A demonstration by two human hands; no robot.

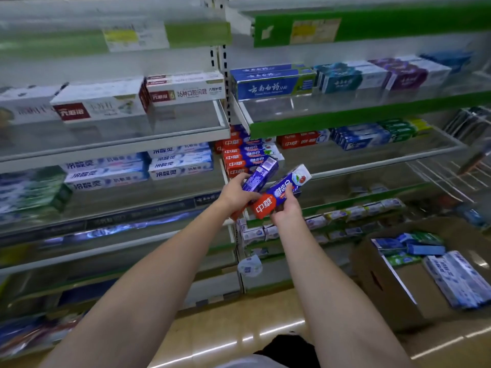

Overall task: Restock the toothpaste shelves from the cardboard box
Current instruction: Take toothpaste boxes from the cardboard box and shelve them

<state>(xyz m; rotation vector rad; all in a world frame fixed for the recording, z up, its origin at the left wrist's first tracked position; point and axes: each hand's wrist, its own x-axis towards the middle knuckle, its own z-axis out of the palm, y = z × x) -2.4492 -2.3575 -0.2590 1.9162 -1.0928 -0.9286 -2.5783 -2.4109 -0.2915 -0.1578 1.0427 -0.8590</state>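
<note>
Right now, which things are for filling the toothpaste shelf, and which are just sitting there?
For the job:
left hand holding a blue toothpaste box
right hand holding a red-and-blue toothpaste box
matching stack on the shelf
cardboard box

Just sitting there:
white toothpaste boxes
empty wire rack

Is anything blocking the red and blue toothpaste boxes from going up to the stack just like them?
Nothing visible blocks them. The left hand and right hand hold the red and blue boxes just below the matching stack, with only open air between. The stack already fills that shelf's left end.
</note>
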